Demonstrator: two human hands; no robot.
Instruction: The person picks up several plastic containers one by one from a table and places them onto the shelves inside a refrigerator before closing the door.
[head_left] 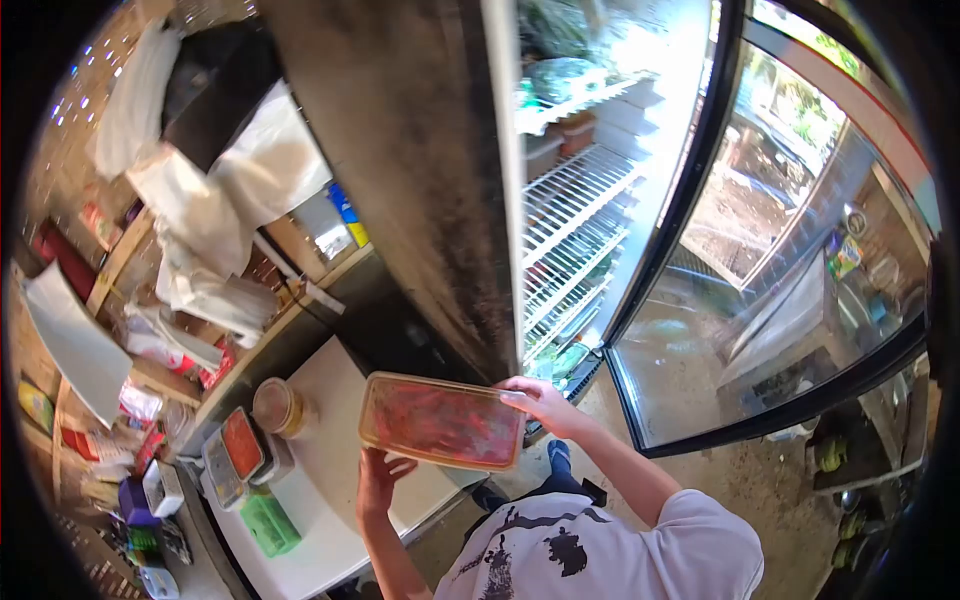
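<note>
A rectangular lidded container point(440, 420) with reddish contents is held up between my two hands, above the edge of the white table. My left hand point(379, 482) supports its lower left side, with the fingers partly hidden under it. At its upper right corner my right hand point(540, 405) grips the rim, the thumb on top. To the right of the container stands a lit fridge with wire shelves point(580, 200), its glass door point(770, 250) swung open. Bags and tubs sit on the upper shelves.
On the white table point(335, 400) stand a round lidded tub point(278, 406), a tray with red contents point(243, 445) and a green container point(269, 524). Plastic bags point(200, 210) hang on the left wall. A cluttered rack point(870, 450) is at the lower right.
</note>
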